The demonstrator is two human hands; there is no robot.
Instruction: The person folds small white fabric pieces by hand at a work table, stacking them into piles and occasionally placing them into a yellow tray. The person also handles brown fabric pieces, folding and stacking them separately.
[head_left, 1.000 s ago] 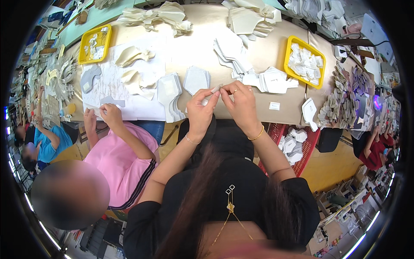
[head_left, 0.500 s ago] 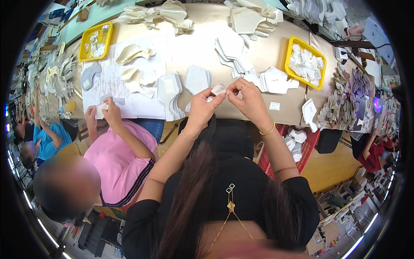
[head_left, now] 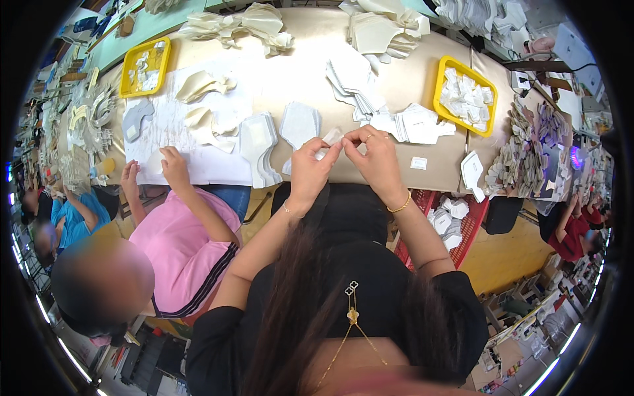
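Note:
At the near edge of the table, my left hand pinches a small, pale, partly see-through piece, which sticks up between my two hands. My right hand is closed in a pinch at the right edge of that piece, its fingertips against those of the left. What the right fingertips grip is too small to make out. Just beyond the left hand lies a stack of pale grey cut pieces. A fan of white cut pieces lies beyond the right hand.
A yellow tray of small white pieces stands right, another yellow tray far left. A small white label and a paddle-shaped white piece lie right. A red crate is below the table. A co-worker in pink sits left.
Both my hands have stayed close together, with the left shifted slightly nearer the body and the pale piece turned a little. The co-worker's left hand has moved away from their pale piece.

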